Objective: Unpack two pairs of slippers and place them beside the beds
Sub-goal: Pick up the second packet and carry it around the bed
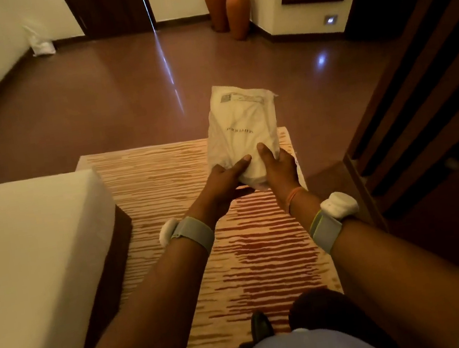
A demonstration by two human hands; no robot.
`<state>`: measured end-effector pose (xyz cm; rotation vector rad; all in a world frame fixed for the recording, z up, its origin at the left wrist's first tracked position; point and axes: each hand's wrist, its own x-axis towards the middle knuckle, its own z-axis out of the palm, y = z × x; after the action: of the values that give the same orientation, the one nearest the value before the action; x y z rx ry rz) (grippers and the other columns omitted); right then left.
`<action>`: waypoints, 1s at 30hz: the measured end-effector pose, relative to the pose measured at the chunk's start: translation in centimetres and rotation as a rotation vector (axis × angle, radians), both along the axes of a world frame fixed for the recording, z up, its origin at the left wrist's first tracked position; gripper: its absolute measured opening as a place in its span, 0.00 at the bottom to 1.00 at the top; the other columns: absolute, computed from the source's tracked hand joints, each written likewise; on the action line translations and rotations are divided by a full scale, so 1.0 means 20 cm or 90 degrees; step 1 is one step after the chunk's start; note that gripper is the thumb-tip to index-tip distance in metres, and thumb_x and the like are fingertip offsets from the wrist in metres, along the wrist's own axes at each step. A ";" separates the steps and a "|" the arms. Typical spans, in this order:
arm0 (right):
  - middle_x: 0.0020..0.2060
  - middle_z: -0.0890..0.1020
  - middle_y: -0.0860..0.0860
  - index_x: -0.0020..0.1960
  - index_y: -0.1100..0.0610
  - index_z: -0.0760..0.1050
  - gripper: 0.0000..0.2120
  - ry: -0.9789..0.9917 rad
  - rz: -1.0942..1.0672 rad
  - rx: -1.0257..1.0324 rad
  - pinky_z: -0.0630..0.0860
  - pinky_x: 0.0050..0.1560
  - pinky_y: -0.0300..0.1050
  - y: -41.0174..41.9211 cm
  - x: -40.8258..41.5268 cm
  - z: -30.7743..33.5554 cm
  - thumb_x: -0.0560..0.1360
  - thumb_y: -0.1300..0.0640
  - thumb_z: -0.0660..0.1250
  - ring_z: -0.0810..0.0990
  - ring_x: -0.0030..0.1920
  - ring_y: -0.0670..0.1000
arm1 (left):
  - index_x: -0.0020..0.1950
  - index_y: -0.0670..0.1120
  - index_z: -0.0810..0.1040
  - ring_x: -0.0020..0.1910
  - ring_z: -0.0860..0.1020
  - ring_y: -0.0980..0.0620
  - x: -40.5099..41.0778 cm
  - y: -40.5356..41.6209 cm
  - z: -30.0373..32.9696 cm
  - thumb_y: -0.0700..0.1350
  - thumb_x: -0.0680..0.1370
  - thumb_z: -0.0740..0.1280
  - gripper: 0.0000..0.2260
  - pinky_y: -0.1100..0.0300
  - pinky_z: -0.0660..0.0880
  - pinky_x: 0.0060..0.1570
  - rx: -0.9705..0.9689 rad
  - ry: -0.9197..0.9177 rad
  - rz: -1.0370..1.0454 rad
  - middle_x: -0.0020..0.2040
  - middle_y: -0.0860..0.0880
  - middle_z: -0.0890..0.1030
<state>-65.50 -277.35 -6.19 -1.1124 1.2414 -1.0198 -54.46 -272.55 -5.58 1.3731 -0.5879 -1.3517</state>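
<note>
Gripping the soft, crinkled white slipper bag (241,130) at its near end with your left hand (225,182) and right hand (278,166) above the striped rug (165,189) beside the bed (25,249), you seem barely started: it looks unopened, no slippers out.

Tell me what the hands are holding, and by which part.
Both hands, left and right, hold a white slipper bag by its near end, one on each side.
</note>
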 end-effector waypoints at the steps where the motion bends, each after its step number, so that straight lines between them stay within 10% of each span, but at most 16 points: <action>1: 0.61 0.78 0.54 0.67 0.58 0.72 0.22 -0.004 0.007 0.001 0.76 0.61 0.55 -0.03 0.01 -0.02 0.77 0.47 0.65 0.77 0.58 0.55 | 0.70 0.45 0.69 0.55 0.82 0.44 0.03 -0.03 -0.03 0.49 0.76 0.71 0.24 0.49 0.83 0.48 0.003 0.015 -0.001 0.59 0.45 0.81; 17: 0.40 0.79 0.40 0.49 0.48 0.74 0.04 -0.040 0.169 0.014 0.75 0.38 0.36 -2.38 1.23 -0.03 0.77 0.48 0.66 0.79 0.41 0.42 | 0.68 0.42 0.73 0.55 0.82 0.42 1.12 -2.22 0.01 0.48 0.78 0.69 0.20 0.53 0.82 0.46 0.015 0.001 0.165 0.60 0.42 0.81; 30: 0.49 0.84 0.53 0.58 0.57 0.78 0.13 -0.048 0.303 -0.003 0.81 0.48 0.44 -3.67 2.64 -0.12 0.77 0.51 0.67 0.84 0.48 0.51 | 0.67 0.44 0.73 0.50 0.83 0.45 2.48 -3.44 -0.15 0.48 0.77 0.70 0.20 0.52 0.82 0.46 -0.008 0.016 0.307 0.57 0.43 0.83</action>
<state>-12.68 -350.66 -8.68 -1.2815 0.8545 -0.6938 -4.82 -341.41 -8.57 1.3761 -0.2234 -0.9695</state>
